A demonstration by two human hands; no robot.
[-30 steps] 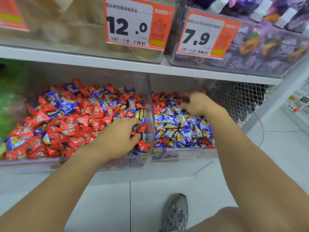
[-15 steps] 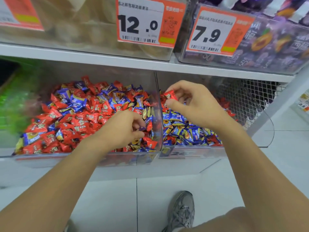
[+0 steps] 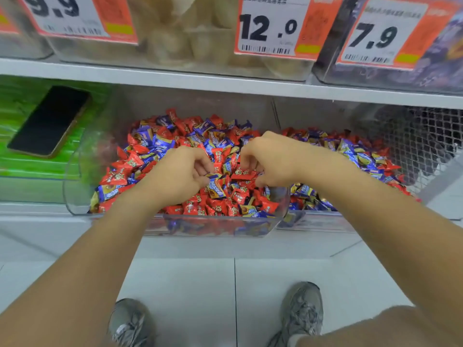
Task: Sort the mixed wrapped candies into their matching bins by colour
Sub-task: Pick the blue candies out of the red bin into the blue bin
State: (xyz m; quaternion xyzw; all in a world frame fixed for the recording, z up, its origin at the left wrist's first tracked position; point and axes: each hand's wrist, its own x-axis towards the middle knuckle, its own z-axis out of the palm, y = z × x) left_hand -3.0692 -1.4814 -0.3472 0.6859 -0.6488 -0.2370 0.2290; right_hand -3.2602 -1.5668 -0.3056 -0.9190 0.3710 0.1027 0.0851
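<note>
Your grey shoes [image 3: 302,313] stand below the left bin [image 3: 175,225]. Over its heap, your left hand [image 3: 179,175] pinches a blue candy [image 3: 215,185]; your right hand [image 3: 269,159] curls among red candies [image 3: 240,171], its grip unclear. A phone [image 3: 48,121] lies left of that bin.

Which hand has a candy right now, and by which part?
The left hand pinches a blue candy by its wrapper end. The right hand digs among red candies; its hold cannot be told.
</note>
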